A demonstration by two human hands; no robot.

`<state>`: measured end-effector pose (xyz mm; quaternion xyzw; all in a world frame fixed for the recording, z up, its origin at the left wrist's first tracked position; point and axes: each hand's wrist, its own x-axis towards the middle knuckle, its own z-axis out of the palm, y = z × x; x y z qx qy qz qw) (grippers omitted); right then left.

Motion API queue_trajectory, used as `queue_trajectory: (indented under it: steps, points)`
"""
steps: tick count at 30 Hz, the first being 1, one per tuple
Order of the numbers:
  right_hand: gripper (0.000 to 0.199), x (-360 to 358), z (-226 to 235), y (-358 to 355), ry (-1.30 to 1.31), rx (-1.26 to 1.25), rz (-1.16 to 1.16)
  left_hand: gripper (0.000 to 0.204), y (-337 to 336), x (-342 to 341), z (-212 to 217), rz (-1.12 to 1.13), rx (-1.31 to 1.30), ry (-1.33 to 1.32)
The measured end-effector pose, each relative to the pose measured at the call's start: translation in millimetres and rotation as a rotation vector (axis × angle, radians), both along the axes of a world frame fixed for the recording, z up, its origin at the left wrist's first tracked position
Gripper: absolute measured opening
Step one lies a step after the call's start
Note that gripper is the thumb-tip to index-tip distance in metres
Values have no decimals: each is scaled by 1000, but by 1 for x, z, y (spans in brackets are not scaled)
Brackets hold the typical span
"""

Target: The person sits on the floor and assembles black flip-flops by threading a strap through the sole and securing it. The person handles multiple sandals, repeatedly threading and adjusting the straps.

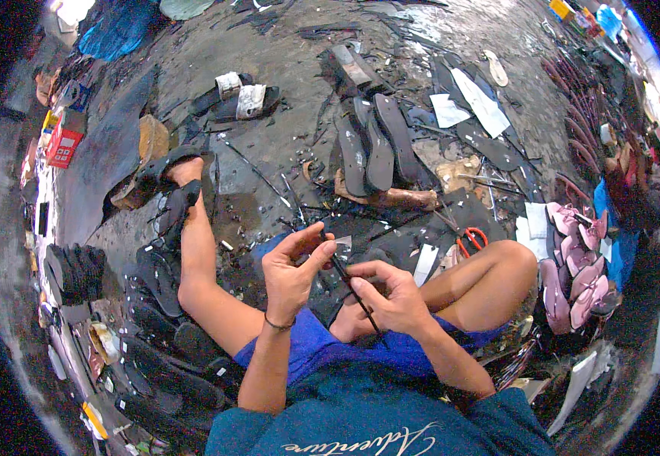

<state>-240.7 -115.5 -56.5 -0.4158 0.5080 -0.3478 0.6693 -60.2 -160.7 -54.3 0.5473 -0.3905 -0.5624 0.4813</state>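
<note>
Above my lap, a thin black strip (341, 269) runs slantwise between my two hands. My left hand (290, 272) pinches its upper end between thumb and fingers. Lower down, my right hand (392, 298) closes thumb and forefinger on the same strip, and its tail hangs past that hand toward my blue shorts. Whether it is rubber or leather I cannot tell. Scissors with orange-red handles (472, 242) lie beyond my right hand, close to my bent right knee. Dark sandal soles (379, 148) lie side by side on the floor ahead.
Finished slide sandals (248, 100) with white labels sit at the far left. Pink sandals (575, 270) are piled at the right. White paper sheets (480, 102), black scraps and thin rods litter the floor ahead. More black sandals (159, 280) lie beside my outstretched left leg.
</note>
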Motion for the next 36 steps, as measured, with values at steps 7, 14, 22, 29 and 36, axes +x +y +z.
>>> queue_trajectory:
  steps: [7, 14, 22, 29, 36]
  points:
    - [25, -2, -16, -42, 547, -539, -372, 30, -45, -47, -12, -224, -34, -37]
    - [16, -22, -28, -59, 255, -242, -569, 58, -175, -124, -134, -45, -329, -852]
    - [23, -24, -27, -60, 149, -99, -508, 76, -213, -85, -160, -344, 19, -648]
    - [18, -19, -18, -69, -117, -59, -550, 71, 26, -2, -99, -568, 79, -1560]
    - [18, -32, -18, -58, -49, -103, -501, 84, -15, 7, -178, -221, -186, -1036]
